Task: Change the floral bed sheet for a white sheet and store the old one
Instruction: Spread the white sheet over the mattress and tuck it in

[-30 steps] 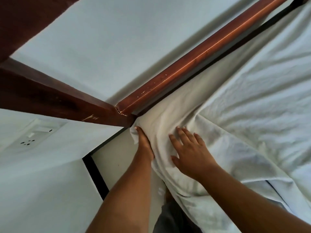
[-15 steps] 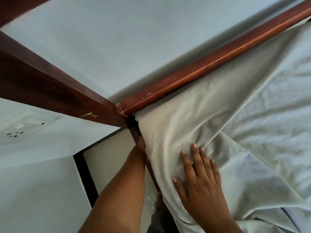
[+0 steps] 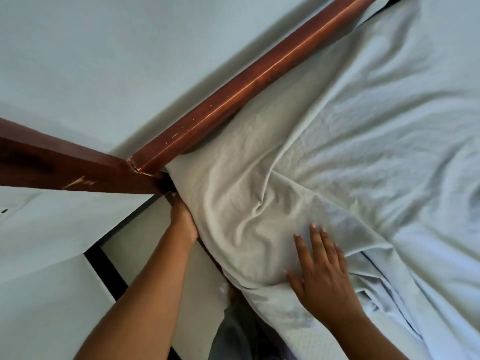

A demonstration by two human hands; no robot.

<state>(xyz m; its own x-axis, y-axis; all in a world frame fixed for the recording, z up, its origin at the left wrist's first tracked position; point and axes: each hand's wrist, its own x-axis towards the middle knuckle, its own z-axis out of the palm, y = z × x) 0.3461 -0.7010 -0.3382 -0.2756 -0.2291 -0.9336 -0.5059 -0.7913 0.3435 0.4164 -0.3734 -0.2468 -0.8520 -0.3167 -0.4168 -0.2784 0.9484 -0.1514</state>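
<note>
Your right hand (image 3: 322, 276) lies flat on the white sheet (image 3: 337, 152), fingers straight and spread, so that grip is apart and only presses the cloth down just beside a bunched fold near the corner of the bed. Your left hand (image 3: 183, 222) is pushed in along the side of the bed at that same corner, between the hanging edge of the sheet and the wooden frame; its fingers run in by the cloth toward the corner and are mostly hidden, so you cannot tell whether that grip is apart or clamped on the sheet. The sheet covers the bed out to the right, wrinkled, its far edge lying against the long wooden rail (image 3: 246, 81). A second rail (image 3: 65, 167) meets the first at a chipped corner joint (image 3: 135, 168), with a pale wall (image 3: 104, 61) behind both
</note>
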